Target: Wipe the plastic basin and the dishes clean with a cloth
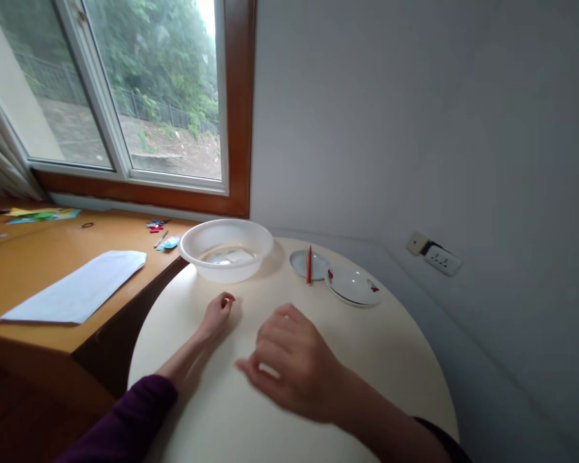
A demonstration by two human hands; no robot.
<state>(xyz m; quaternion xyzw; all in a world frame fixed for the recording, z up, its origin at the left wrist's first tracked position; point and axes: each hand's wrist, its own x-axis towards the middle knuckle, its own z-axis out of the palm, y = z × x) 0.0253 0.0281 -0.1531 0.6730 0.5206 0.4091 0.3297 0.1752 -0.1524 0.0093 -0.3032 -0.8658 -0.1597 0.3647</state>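
Note:
My left hand [218, 310] rests at the left part of the round white table [231, 418], in front of the plastic basin [226, 272]. Its fingers are curled in, with nothing seen in them. Closer to the camera, my right hand [294, 363] is held over the middle of the table, slightly blurred. Its fingers are bent and the thumb meets them around a small gap; no object shows there. Some flat pale pieces lie in the translucent basin. Beyond my right hand are a grey plate [296, 263] with red and light sticks across it and a white plate [354, 286] with red patterns.
To the left, a wooden desk [43, 257] carries a folded white cloth [77, 286], a pen [161, 239], a blue packet [169, 243], small red and blue pieces [155, 226] and colored paper [43, 215]. A window is behind; a wall with a socket [442, 260] stands right.

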